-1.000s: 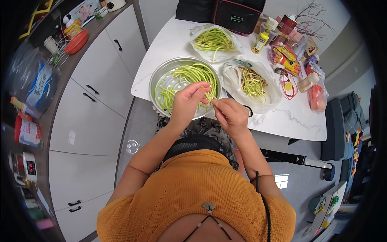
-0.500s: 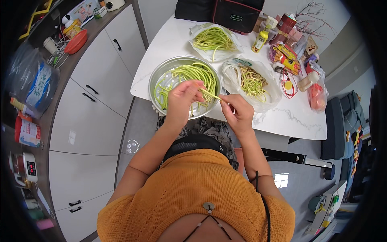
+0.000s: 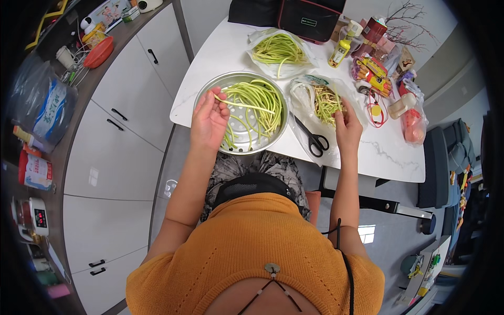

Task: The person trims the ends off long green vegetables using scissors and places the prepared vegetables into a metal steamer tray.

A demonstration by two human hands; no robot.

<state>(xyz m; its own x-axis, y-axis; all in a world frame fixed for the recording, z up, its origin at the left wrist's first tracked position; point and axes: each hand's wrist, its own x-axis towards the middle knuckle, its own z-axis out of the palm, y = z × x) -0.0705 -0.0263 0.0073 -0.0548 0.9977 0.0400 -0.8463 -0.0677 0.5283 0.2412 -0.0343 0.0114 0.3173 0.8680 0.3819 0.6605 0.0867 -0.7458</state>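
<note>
My left hand (image 3: 208, 123) is over the left side of a round metal basin (image 3: 240, 151) with a perforated bottom, its fingers closed on the end of one long green garlic scape (image 3: 247, 107). That stem slants across the basin, above more garlic scapes (image 3: 265, 100) heaped on the right and a few loose ones lower down. At the right, my right hand (image 3: 348, 130) is closed at the edge of a pile of short trimmings (image 3: 326, 102) on a white plastic bag (image 3: 300, 100). Anything between its fingertips is too small to make out.
Black-handled scissors (image 3: 317, 144) lie between basin and right hand. Behind the basin sits an open bag of scapes (image 3: 281, 51). A yellow bottle (image 3: 339, 51), packaged food (image 3: 373, 76) and a red cord (image 3: 377, 113) crowd the right. A black case (image 3: 310, 20) stands at the back.
My hands have moved apart from one scape. The left has gone left with a scape; the right has gone right to the trimmings. The scissors now show.
</note>
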